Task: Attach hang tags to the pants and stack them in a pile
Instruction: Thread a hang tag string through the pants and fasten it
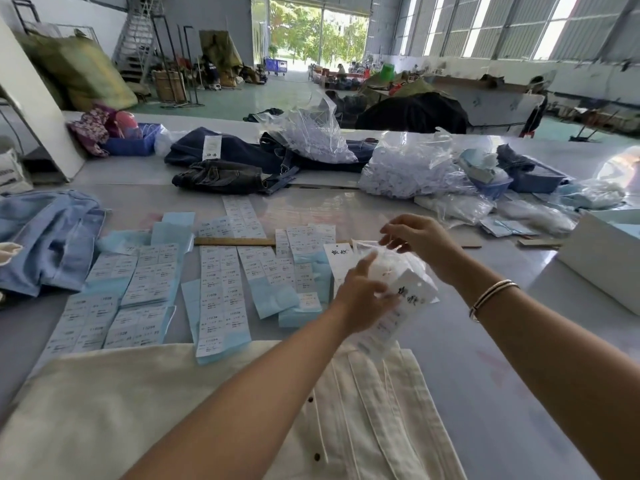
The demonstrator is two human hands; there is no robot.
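I see my left hand [360, 296] gripping a white card hang tag [414, 294] above the cream buttoned pants [363, 410]; my right hand [415, 237] pinches its thin string; clear plastic bags [408, 168] hold white fasteners; a blue plastic bin [535, 178] holds dark cloth.

Just left of the grip, sheets of white printed sticker labels on pale blue backing [211, 289] lie fanned over the grey table [485, 375]. A long wooden ruler [235, 241] lies beyond them. Farther beyond the grip sit clear plastic bags of small white fasteners [405, 171]. A blue plastic basket [130, 142] stands far off, up left.
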